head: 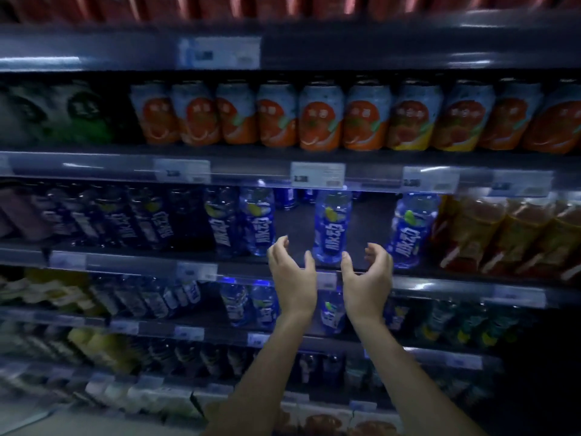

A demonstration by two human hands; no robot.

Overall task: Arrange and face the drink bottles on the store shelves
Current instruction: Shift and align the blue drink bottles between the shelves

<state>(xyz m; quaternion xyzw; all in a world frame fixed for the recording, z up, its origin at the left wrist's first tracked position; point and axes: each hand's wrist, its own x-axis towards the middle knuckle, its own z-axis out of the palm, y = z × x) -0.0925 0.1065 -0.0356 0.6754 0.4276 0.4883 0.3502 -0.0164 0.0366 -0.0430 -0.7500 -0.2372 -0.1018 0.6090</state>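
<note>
A blue drink bottle [333, 226] stands alone upright at the front of the middle shelf [163, 266], with gaps on both sides. Another blue bottle [410, 229] stands to its right, and a row of like bottles [256, 221] runs to its left. My left hand [292, 278] is just below and left of the lone bottle, fingers curled and apart, holding nothing. My right hand [367, 278] is below and right of it, also cupped and empty. Neither hand touches the bottle.
Orange drink cans [320, 118] line the shelf above. Orange packaged drinks [503, 234] fill the right of the middle shelf. More blue bottles [248, 305] stand on the shelf below, partly hidden by my arms. Price tags [317, 174] hang on the shelf edges.
</note>
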